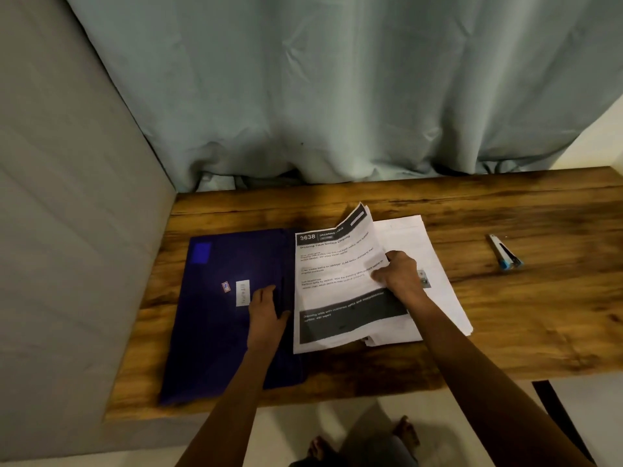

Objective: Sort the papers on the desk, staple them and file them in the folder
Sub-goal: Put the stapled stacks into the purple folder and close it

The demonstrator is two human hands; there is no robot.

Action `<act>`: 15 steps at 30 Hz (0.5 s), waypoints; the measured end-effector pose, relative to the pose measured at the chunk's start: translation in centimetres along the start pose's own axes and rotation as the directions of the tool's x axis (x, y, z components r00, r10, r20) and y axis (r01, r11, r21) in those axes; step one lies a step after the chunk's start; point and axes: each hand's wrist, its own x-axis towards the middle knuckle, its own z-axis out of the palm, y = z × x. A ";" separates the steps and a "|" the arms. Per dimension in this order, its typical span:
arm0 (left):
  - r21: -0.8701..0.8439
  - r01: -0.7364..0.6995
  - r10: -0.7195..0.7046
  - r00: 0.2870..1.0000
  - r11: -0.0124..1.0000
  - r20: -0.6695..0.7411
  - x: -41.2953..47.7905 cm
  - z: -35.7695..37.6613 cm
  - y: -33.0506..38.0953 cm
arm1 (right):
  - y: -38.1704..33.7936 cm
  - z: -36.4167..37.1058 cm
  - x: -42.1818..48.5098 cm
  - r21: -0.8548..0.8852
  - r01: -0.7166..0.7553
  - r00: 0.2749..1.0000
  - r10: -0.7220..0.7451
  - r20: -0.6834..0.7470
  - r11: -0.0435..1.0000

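Note:
A dark blue folder (222, 311) lies shut on the left of the wooden desk (505, 315). My left hand (266, 308) rests flat on its right edge, fingers straight. Beside it lies a spread pile of white papers (438, 298). On top is a printed sheet (337, 284) headed "3638" with black bands, its upper right corner bent up. My right hand (401, 274) grips that sheet at its right edge. A stapler (504, 253), silver with blue ends, lies on the desk at the far right, apart from both hands.
A pale green curtain (337, 96) hangs behind the desk. A grey padded surface (67, 230) runs along the left side. The desk's front edge is near me, with a dark leg (553, 402) at the right and my feet (364, 439) below.

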 end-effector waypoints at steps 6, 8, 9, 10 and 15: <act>-0.041 0.051 -0.051 0.999 0.998 0.006 0.5 -1.1 1.0 | -0.3 1.1 -2.1 -0.029 0.136 0.991 -0.135 0.019 0.990; -0.063 0.070 -0.070 0.998 0.996 0.005 0.4 -1.4 1.4 | -0.4 1.5 -2.8 -0.054 0.187 0.982 -0.187 0.007 0.981; -0.067 0.074 -0.074 0.997 0.995 0.003 0.3 -1.5 1.4 | -0.3 1.7 -3.2 -0.059 0.207 0.978 -0.207 0.008 0.976; -0.066 0.075 -0.075 0.997 0.995 0.000 0.2 -1.5 1.4 | -0.2 1.9 -3.4 -0.056 0.224 0.975 -0.223 0.011 0.973; -0.021 0.047 -0.047 0.999 0.999 -0.006 -0.3 -1.6 1.3 | 0.2 2.5 -3.4 -0.068 0.226 0.973 -0.228 -0.026 0.972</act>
